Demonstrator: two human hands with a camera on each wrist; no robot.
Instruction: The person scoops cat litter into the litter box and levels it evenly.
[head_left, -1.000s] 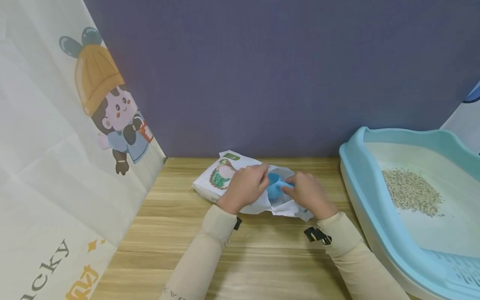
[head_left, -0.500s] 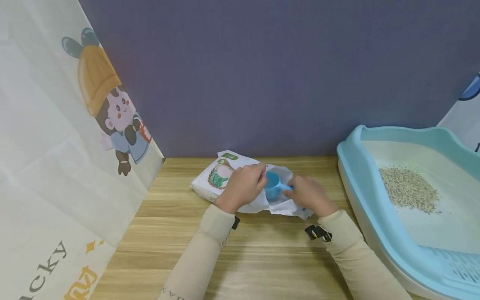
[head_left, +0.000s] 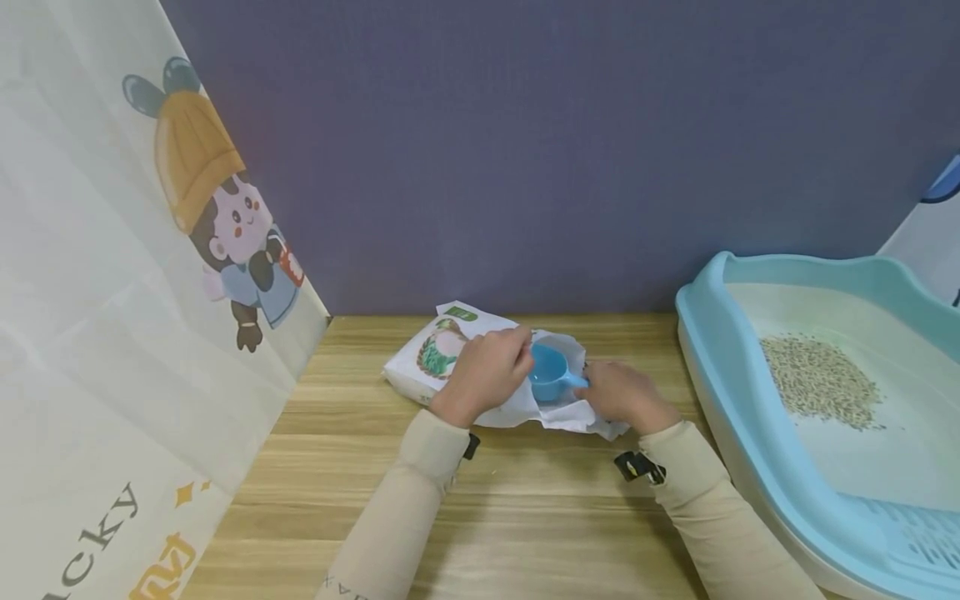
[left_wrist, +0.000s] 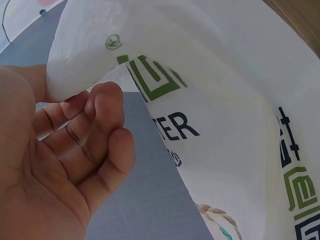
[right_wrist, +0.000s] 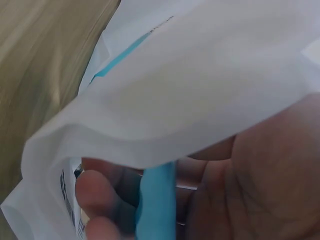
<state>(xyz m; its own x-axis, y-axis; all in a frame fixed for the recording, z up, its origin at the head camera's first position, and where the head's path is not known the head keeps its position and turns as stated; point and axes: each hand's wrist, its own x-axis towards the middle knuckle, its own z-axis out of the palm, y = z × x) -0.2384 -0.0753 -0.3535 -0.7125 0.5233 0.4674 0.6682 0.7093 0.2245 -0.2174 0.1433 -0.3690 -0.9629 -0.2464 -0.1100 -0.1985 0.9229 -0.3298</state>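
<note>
A white printed bag [head_left: 420,367] lies on its side on the wooden table, its torn mouth facing right. My left hand [head_left: 487,371] pinches the upper edge of that mouth between thumb and fingers, as the left wrist view shows with the bag's film [left_wrist: 80,55] lifted. In the mouth sits a blue scoop [head_left: 549,372], its bowl partly behind the left hand. My right hand [head_left: 621,393] grips the scoop's handle [right_wrist: 157,205], fingers curled round it. A flap of the bag [right_wrist: 165,110] hangs over part of the right hand in the right wrist view.
To the right stands a blue-rimmed litter box [head_left: 750,400] with a heap of tan pellets [head_left: 821,381] inside and a slotted step at its near end. A dark partition [head_left: 525,167] closes off the table's back. A printed white sheet [head_left: 112,333] borders the left.
In the bag mouth, the scoop has shifted and turned, so more of its bowl's inside faces up. The right hand has moved slightly right and down. The left hand keeps hold of the bag's edge.
</note>
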